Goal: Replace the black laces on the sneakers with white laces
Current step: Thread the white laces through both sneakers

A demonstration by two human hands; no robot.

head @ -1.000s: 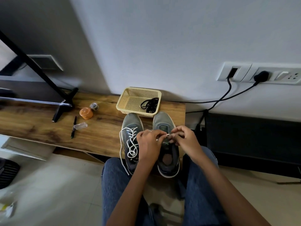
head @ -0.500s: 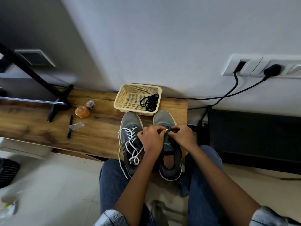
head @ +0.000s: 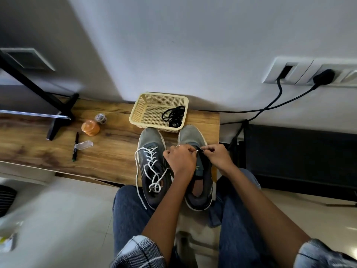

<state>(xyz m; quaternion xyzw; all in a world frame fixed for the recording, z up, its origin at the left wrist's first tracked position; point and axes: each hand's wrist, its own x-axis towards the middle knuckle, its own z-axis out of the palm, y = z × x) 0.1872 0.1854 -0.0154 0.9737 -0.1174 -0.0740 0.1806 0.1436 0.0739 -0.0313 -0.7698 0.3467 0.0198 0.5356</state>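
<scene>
Sneakers: you have two of them, side by side on the near end of the counter (head: 108, 151), toes pointing at the wall. Your fingers (head: 190, 149) on the left hand (head: 178, 161) are curled shut, pinching the tip of a white lace (head: 197, 151) just over the tongue of the right sneaker (head: 201, 192). The fingers of your right hand (head: 219, 157) are closed too, pinched on the dark upper edge of that sneaker right beside the lace tip; the two hands nearly touch. Only the tip of that lace shows, so you cannot tell how much of it is threaded.

The left sneaker (head: 152, 144) carries one white lace of its own (head: 152, 171), threaded up the front, with loose loops near the opening and one long end trailing down its outer side. Both heels hang past the counter edge above your knees.

One yellow basket (head: 139, 111) sits just beyond the toes, against the wall, with the black laces (head: 173, 116) bundled in its right part. Farther left on the counter lie one pen (head: 75, 147), one small clear case (head: 84, 145), one orange jar (head: 90, 128) and one small roll of tape (head: 101, 118), well apart from the sneakers.
</scene>
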